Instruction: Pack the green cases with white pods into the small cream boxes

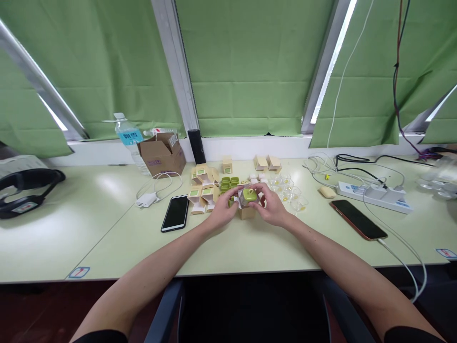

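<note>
A green-lidded jar [250, 195] is held at the mouth of a small carton [247, 214], gripped from the carton's right by the right hand [272, 206]. At its left, the left hand [223, 209] is curled; whether jar or carton is pinched cannot be told. Both forearms [178, 255] are stretched toward the carton.

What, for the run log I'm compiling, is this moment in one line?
right hand: holding green item | left hand: close beside green item | small cardboard box: beneath green item | left-side phone: lying flat
</note>
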Demonstrator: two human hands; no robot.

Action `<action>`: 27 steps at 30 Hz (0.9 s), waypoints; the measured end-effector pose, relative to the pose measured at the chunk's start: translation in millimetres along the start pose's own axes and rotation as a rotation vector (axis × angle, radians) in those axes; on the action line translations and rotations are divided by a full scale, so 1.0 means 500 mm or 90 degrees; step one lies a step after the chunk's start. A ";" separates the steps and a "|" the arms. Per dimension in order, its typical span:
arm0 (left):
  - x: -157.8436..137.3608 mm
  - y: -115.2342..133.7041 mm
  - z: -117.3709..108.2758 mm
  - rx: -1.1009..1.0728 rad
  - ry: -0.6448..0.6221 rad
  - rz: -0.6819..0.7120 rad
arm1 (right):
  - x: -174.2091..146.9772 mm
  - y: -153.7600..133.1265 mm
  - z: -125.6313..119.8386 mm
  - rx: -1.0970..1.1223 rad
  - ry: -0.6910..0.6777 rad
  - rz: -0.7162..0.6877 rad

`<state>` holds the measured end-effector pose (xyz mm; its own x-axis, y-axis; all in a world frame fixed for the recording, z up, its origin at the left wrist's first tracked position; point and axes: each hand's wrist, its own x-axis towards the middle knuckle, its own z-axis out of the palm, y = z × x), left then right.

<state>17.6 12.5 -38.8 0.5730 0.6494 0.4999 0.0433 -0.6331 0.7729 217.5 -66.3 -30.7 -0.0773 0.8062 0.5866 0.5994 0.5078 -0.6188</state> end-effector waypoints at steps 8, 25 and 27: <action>-0.003 -0.015 0.009 0.027 0.008 0.003 | -0.001 -0.020 0.008 -0.009 -0.037 -0.020; -0.002 -0.022 0.008 -0.018 -0.001 -0.004 | 0.009 -0.004 0.012 -0.117 0.079 -0.054; -0.002 -0.021 0.008 -0.020 -0.004 -0.006 | 0.008 0.000 0.015 -0.136 0.086 -0.053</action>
<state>20.0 16.8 -49.0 0.5776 0.6523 0.4909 0.0228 -0.6140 0.7890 211.1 -61.0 -32.1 -0.0353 0.7087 0.7047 0.7514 0.4837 -0.4487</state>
